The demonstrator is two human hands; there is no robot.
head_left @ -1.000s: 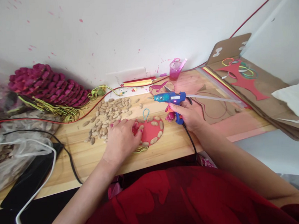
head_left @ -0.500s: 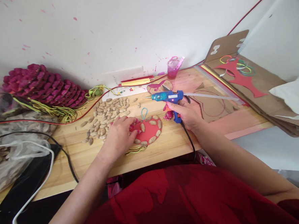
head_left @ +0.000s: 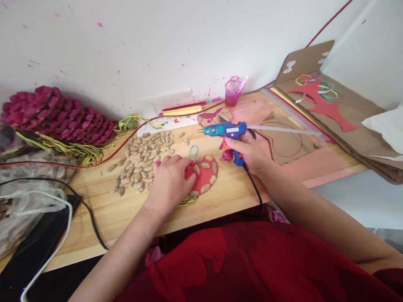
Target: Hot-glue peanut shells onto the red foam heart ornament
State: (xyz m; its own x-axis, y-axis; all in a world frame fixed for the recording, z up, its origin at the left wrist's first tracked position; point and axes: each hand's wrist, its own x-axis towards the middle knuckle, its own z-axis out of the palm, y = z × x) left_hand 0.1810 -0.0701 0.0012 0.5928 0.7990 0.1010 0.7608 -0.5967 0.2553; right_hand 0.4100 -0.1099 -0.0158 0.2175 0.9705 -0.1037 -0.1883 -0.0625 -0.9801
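A red disc (head_left: 203, 177) with peanuts around its rim and a blue loop (head_left: 194, 153) at its top lies on the wooden table. Over its left part is my left hand (head_left: 172, 180), thumb and fingers closed on a peanut (head_left: 196, 170) above the red face. My right hand (head_left: 251, 153) grips the handle of a blue glue gun (head_left: 225, 130), whose nozzle points left above the table, with a clear glue stick out of its back. Loose peanuts (head_left: 139, 166) are spread left of the disc.
Magenta stacked rounds (head_left: 59, 116) and a plastic bag (head_left: 23, 198) are at the left. A pink cup (head_left: 233, 93) stands near the wall. Cardboard (head_left: 286, 141) and a red cutout (head_left: 325, 104) lie at the right. A red-black cable crosses the table's back.
My left hand has moved slightly right over the disc, and the peanut at its fingertips has shifted right with it. My right hand and the glue gun have hardly moved.
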